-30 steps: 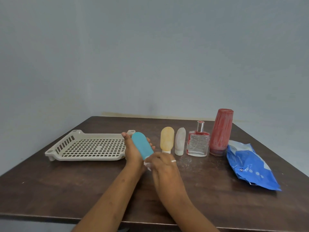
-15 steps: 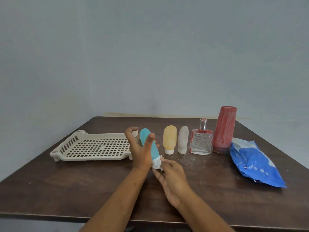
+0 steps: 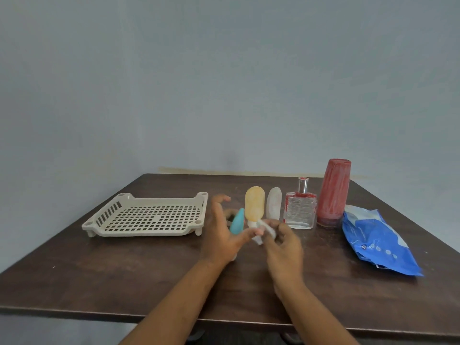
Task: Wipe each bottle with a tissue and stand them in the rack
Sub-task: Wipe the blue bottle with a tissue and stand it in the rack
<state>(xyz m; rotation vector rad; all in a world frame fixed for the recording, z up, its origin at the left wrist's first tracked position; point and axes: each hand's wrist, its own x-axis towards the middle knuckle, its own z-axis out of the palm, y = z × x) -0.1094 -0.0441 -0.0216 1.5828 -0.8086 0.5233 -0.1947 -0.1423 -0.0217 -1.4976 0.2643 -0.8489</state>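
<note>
A teal bottle (image 3: 237, 221) with a white cap (image 3: 257, 239) lies tilted in my left hand (image 3: 220, 236), tip up and to the left, cap down and to the right. My thumb and fingers grip it, with the index finger raised. My right hand (image 3: 282, 245) pinches a crumpled white tissue (image 3: 270, 230) against the cap end. Both hands are blurred, just above the table. The beige perforated rack (image 3: 146, 232) sits to the left with no bottles in it. Behind my hands, a yellow bottle (image 3: 254, 204), a white bottle (image 3: 273, 202), a clear glass perfume bottle (image 3: 300, 214) and a tall red bottle (image 3: 333, 190) stand in a row.
A blue tissue pack (image 3: 378, 242) lies at the right of the dark wooden table (image 3: 124, 275). The table's front edge runs just below my forearms. A plain grey wall stands behind.
The teal bottle has tipped from near upright to a slant, cap toward the right. My right hand has turned from palm-up under the cap to closing round the tissue at the cap.
</note>
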